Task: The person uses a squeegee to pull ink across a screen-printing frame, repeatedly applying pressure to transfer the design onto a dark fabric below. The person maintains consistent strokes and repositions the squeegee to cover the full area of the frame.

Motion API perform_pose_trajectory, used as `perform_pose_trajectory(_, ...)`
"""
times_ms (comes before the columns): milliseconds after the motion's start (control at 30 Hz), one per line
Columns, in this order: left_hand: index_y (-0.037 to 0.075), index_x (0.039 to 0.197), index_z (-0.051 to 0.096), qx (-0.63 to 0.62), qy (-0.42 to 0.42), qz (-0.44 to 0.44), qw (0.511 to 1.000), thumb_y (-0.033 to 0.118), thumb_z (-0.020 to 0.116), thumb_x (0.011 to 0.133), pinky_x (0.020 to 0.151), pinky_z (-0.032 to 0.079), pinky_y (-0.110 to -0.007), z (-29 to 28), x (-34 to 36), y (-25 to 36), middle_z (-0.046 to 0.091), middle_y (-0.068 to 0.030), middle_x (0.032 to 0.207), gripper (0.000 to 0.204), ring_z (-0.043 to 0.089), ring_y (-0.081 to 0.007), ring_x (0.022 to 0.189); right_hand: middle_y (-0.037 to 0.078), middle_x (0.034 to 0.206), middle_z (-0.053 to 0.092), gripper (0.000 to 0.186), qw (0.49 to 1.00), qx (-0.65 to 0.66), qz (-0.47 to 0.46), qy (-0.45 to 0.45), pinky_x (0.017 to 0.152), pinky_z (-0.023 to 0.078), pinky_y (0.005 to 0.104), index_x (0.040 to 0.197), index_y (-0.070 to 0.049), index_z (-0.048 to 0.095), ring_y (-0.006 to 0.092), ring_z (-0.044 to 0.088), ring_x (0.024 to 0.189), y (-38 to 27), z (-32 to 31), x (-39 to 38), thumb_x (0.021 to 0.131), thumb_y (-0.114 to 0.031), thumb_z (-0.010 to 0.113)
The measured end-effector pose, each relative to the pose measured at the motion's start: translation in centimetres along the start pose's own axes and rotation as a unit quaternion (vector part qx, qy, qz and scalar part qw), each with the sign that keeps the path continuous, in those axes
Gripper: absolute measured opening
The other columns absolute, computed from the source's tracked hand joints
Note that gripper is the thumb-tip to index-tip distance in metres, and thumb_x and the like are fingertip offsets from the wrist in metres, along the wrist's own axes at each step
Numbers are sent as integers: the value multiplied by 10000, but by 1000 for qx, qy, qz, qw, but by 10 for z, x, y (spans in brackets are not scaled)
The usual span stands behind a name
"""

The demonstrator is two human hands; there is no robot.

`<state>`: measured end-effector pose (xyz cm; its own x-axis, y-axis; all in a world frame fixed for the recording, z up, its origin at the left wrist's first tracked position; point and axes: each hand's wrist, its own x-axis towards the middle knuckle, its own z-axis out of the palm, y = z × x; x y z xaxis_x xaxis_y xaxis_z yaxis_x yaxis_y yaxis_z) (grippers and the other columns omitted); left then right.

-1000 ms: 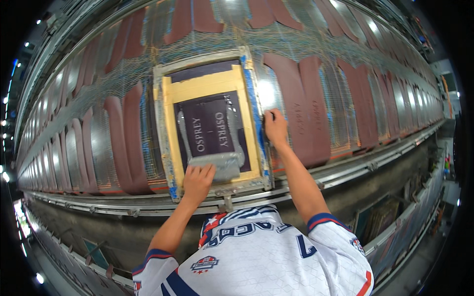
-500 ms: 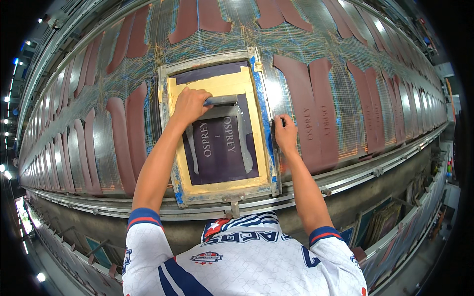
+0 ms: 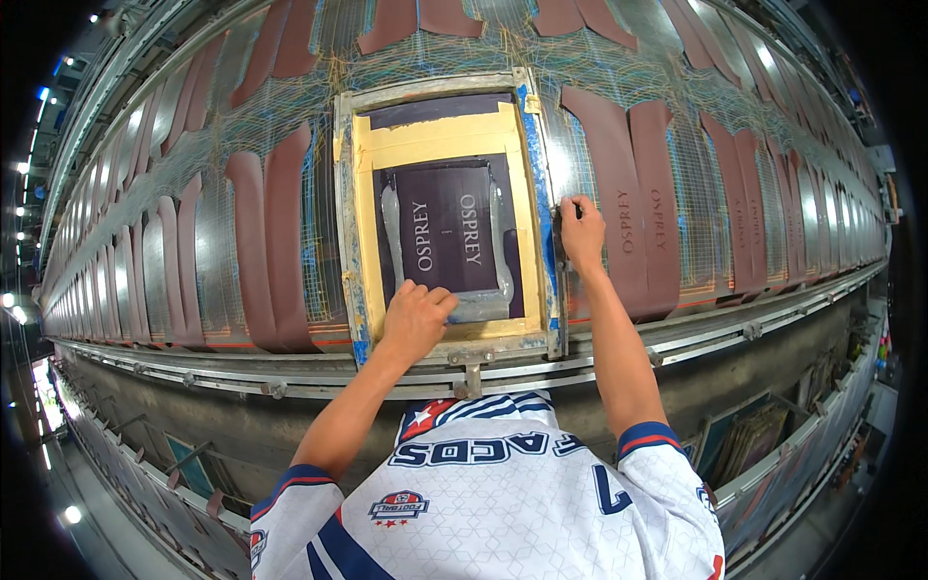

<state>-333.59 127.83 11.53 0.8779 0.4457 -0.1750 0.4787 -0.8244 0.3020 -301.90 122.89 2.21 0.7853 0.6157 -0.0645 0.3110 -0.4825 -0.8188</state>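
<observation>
A screen-printing frame (image 3: 345,222) lies on the long printing table, with yellow tape around a dark purple mesh (image 3: 447,237) that bears two lines of lettering. At the near end of the mesh, my left hand (image 3: 418,316) is closed on a squeegee (image 3: 480,305); its fingers cover the squeegee's left part. Grey ink (image 3: 391,227) streaks run along both sides of the lettering. My right hand (image 3: 583,235) is closed at the frame's right side, its fingertips on the dark edge there; the exact grip is partly hidden.
Maroon cut pieces (image 3: 633,213) lie in pairs along the table, those to the right bearing lettering, those to the left (image 3: 271,242) plain. A metal rail (image 3: 232,382) runs along the near edge, with a bracket (image 3: 471,372) at the frame. Stacked frames (image 3: 744,440) stand below.
My left hand has drawn the squeegee from the far part of the mesh to its near end. My right hand stays at the frame's right side. The whole view has shifted slightly.
</observation>
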Motion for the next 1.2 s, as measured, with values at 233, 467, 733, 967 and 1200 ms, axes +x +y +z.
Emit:
perform_pose_trajectory(233, 148, 937, 754, 25, 104, 18, 994, 229, 839, 735, 798, 466, -419, -50, 96, -72, 737, -40, 922, 234, 689, -257, 827, 208, 676, 647, 278, 1000, -9, -3, 8, 657, 496, 455, 985, -51, 691, 352, 661, 640, -5, -2, -2, 964, -325, 648)
perform_pose_trajectory(467, 128, 1008, 749, 33, 122, -16, 992, 255, 808, 775, 812, 476, -416, -71, 145, -110, 735, -56, 949, 272, 682, -268, 880, 218, 754, 681, 270, 999, 33, -14, -1, 679, 503, 456, 999, -49, 694, 372, 673, 699, -16, -9, -8, 972, -314, 647)
perform_pose_trajectory(733, 58, 1158, 675, 94, 198, -16, 976, 88, 636, 804, 808, 466, -395, 28, -23, 27, 674, -65, 1131, 357, 623, -245, 888, 90, 681, 634, 251, 1000, 13, -12, 0, 608, 442, 365, 962, -16, 701, 148, 535, 617, -25, -27, -1, 971, -265, 670)
perform_pose_trajectory(967, 87, 1209, 655, 22, 119, -52, 991, 84, 767, 666, 890, 442, -410, 27, -27, 31, 662, -41, 1197, 554, 612, -244, 978, 157, 792, 700, 267, 998, 42, 30, -43, 732, 523, 415, 990, 8, 697, 282, 689, 770, -37, -35, -8, 972, -254, 644)
perform_pose_trajectory(1200, 103, 1132, 671, 13, 92, -81, 992, 105, 861, 593, 912, 453, -430, 23, -32, 16, 679, -41, 1151, 572, 618, -266, 1006, 228, 988, 710, 217, 995, 85, -8, -49, 826, 520, 481, 1045, -48, 688, 443, 678, 948, 1, 6, -12, 975, -243, 623)
